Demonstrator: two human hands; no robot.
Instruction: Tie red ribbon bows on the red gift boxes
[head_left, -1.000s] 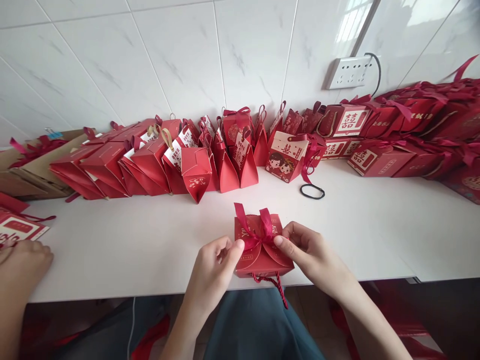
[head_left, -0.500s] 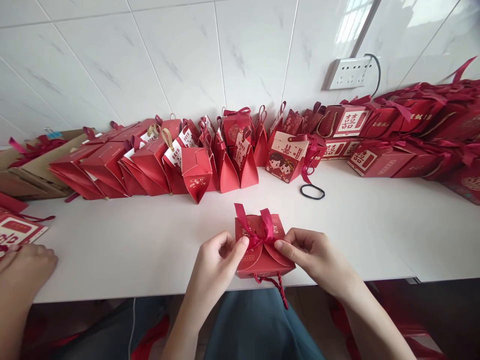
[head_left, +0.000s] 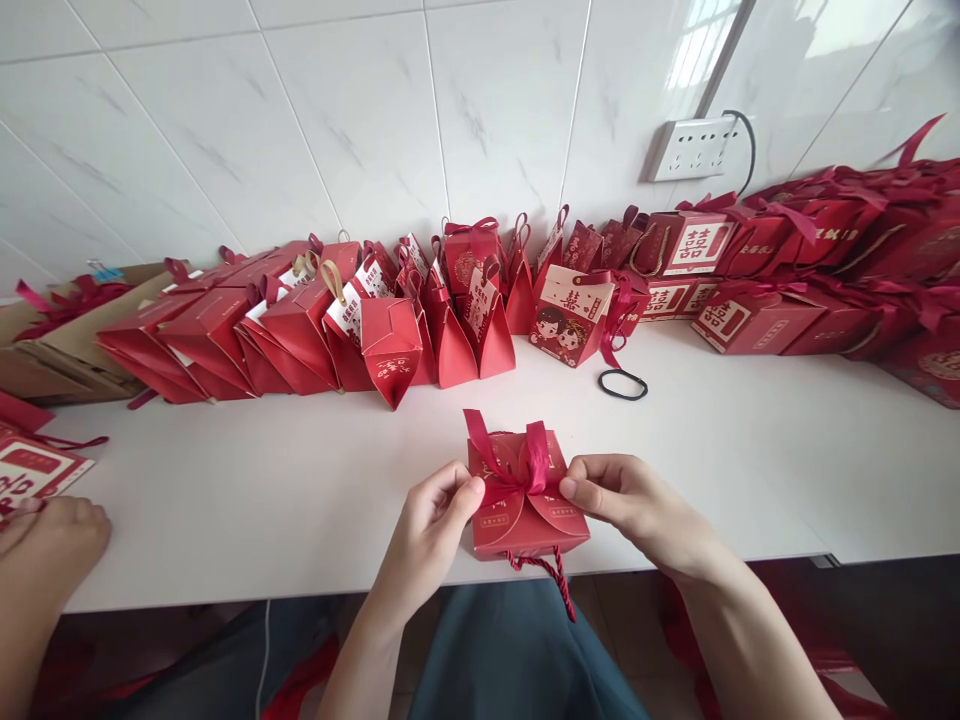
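In front of me, close to the table's front edge, sits a small red gift box [head_left: 510, 530] with curved top flaps. A crimson ribbon [head_left: 536, 460] is tied in a bow on its top, two tails standing up. My left hand [head_left: 442, 510] pinches the bow's left loop between thumb and fingers. On the other side my right hand [head_left: 611, 490] pinches the right loop. A twisted red cord handle [head_left: 559, 580] hangs from the box's near side over the table edge.
Red gift boxes [head_left: 300, 325] line the wall behind, with more stacked boxes [head_left: 810, 240] at right. A black elastic loop [head_left: 622, 385] lies on the white table [head_left: 285, 490]. At far left, another person's hand [head_left: 56, 540] touches a red-and-white box [head_left: 37, 465]. A cardboard box [head_left: 90, 335] holds ribbons.
Both my hands have drawn slightly apart, the left to the left and the right to the right, pulling the bow's loops outward. The gift box has stayed in place.
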